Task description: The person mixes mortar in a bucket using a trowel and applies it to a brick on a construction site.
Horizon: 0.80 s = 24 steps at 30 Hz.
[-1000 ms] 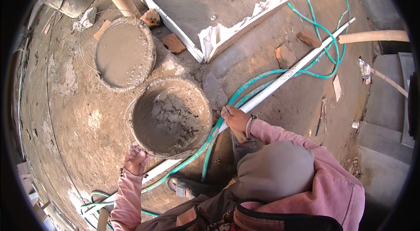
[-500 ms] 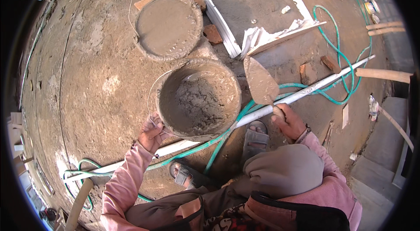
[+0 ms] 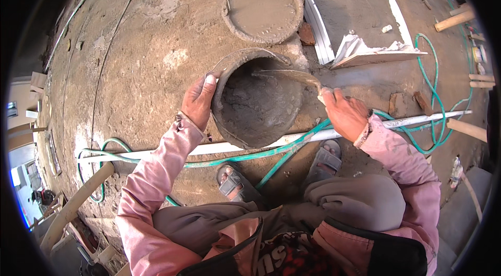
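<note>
A mortar-caked bucket (image 3: 221,124) stands in front of me with wet grey mortar (image 3: 266,106) inside. My left hand (image 3: 200,99) is closed on its left rim, thumb uppermost. The bucket's thin wire handle (image 3: 229,55) arches over the far side of the rim. In my right hand (image 3: 347,114) is a trowel (image 3: 295,75), gripped by its handle. Its blade reaches over the right rim into the bucket, and the tip is above or against the mortar; I cannot tell which. Beyond it sits a second bucket (image 3: 300,17), filled nearly to the brim with smooth mortar.
A green hose (image 3: 229,161) and a white pipe (image 3: 156,155) run across the ground between the bucket and my sandalled feet. White formwork strips (image 3: 313,20) frame a patch at the far right. Brick pieces (image 3: 306,34) and wooden poles (image 3: 78,205) lie around.
My left hand has gone from the wire handle to the bucket's rim. The trowel has swung from beside the bucket into its opening. The view has shifted, moving the scene rightward.
</note>
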Motion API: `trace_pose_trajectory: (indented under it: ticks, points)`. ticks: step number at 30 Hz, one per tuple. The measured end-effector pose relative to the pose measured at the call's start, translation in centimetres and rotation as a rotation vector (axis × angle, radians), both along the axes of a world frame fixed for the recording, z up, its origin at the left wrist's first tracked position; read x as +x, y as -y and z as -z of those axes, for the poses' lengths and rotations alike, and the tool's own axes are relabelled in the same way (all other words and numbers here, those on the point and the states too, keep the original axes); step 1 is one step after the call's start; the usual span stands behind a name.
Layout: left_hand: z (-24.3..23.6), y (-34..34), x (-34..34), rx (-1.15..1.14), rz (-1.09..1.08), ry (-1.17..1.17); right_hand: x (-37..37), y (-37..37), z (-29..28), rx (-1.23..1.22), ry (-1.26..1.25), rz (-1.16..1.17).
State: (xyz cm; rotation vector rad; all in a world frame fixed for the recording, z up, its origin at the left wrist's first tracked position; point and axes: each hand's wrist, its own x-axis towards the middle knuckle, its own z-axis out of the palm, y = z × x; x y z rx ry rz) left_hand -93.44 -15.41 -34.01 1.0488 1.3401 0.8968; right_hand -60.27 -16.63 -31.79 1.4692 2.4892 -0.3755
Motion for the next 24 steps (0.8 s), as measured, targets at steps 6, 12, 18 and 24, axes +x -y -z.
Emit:
trace_pose_trajectory:
  ticks: [6, 12, 18, 24]
  points:
    - [0.5, -0.9, 2.0, 0.177, 0.014, -0.248, -6.0, -0.4, 6.1, -0.248, -0.19, -0.041]
    - [0.8, -0.7, 4.8, 0.283, 0.134, -0.379, -2.6, 1.9, 1.2, -0.156, -0.091, -0.282]
    - [-0.4, -1.3, 7.9, 0.261, 0.117, -0.448, -2.3, 1.7, 7.6, -0.22, -0.042, 0.018]
    - [0.7, -2.7, 7.1, 0.239, -0.052, -0.353, -2.1, 2.0, 2.6, -0.368, -0.127, -0.14]
